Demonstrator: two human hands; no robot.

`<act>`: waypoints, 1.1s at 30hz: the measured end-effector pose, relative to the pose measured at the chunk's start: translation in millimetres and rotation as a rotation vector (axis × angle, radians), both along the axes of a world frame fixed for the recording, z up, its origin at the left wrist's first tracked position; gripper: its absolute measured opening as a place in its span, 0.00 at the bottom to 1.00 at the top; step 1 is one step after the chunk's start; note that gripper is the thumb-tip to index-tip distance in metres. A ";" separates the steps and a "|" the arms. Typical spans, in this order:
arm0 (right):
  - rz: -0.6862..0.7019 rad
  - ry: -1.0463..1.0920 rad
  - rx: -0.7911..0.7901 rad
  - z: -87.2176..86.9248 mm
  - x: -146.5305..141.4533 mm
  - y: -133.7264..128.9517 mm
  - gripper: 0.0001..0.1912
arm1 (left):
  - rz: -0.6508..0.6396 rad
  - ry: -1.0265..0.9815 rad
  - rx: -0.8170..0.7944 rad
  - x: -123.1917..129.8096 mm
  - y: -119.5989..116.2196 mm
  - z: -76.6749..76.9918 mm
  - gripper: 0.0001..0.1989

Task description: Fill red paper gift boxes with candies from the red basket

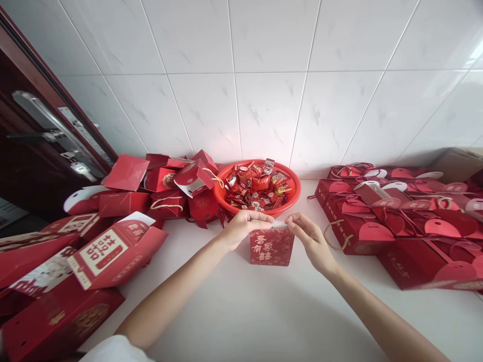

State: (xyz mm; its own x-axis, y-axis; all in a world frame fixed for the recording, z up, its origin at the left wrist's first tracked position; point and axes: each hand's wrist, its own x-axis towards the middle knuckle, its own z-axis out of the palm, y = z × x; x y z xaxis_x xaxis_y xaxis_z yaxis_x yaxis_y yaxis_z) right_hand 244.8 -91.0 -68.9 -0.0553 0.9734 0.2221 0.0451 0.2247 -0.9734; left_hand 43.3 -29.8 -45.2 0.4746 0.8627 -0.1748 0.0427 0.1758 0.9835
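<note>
A small red gift box with white Chinese lettering stands upright on the white table in front of me. My left hand grips its top left edge, fingers bent over the rim. On the other side, my right hand pinches the top right corner between thumb and fingers. A pale flap shows between the two hands at the top of the box. Just behind sits a red plastic basket filled with wrapped candies.
Red boxes, some with rope handles, are heaped on the left, several of them open. Rows of closed red boxes stand on the right. White wall tiles rise behind, and a dark door with a metal handle is at far left.
</note>
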 end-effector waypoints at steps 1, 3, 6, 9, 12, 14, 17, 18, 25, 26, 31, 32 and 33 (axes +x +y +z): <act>0.001 0.004 -0.001 0.7 0.4 1.0 0.18 | -0.007 -0.002 -0.011 0.2 0.8 0.5 0.12; 0.023 0.012 -0.010 2.5 2.0 3.2 0.18 | -0.024 -0.001 -0.027 0.0 2.3 1.8 0.11; 0.099 -0.005 -0.032 7.5 7.4 7.5 0.18 | -0.068 0.005 -0.011 -2.0 4.4 4.8 0.11; 0.195 -0.078 -0.020 17.7 16.0 13.0 0.18 | -0.136 0.041 0.070 -6.3 7.1 9.6 0.12; 0.191 -0.193 0.044 32.3 24.4 19.3 0.19 | -0.212 0.097 0.177 -12.1 10.8 17.5 0.14; 0.109 -0.233 0.085 41.6 28.1 26.2 0.19 | -0.250 0.111 0.231 -16.1 15.8 25.1 0.14; 0.007 -0.231 0.117 49.9 29.5 48.2 0.18 | -0.240 0.099 0.287 -19.6 33.0 37.7 0.16; -0.003 -0.228 0.123 50.4 28.6 59.7 0.18 | -0.224 0.108 0.311 -19.3 42.0 40.9 0.17; -0.090 -0.186 0.154 25.2 2.9 154.2 0.12 | -0.457 0.805 0.576 6.1 113.0 22.4 0.27; -0.105 -0.198 0.129 20.4 -0.2 161.9 0.11 | -0.497 0.930 0.615 10.4 118.0 16.4 0.29; -0.088 -0.213 0.086 6.2 -0.4 171.6 0.09 | -0.552 1.105 0.728 20.1 122.5 -1.6 0.37; -0.085 -0.203 0.093 5.4 1.2 170.6 0.09 | -0.547 1.099 0.737 20.3 122.1 -2.5 0.37; -0.082 -0.192 0.098 5.0 2.6 169.5 0.10 | -0.542 1.094 0.739 20.4 122.0 -2.8 0.37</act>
State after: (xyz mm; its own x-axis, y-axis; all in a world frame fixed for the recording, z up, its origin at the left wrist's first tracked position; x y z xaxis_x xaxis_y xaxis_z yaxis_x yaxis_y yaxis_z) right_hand 247.4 78.5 -63.9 -0.0276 0.9507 0.3088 0.2497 0.3057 -0.9188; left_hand 63.8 92.1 -48.0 0.6916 0.6741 -0.2595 0.7221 -0.6374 0.2688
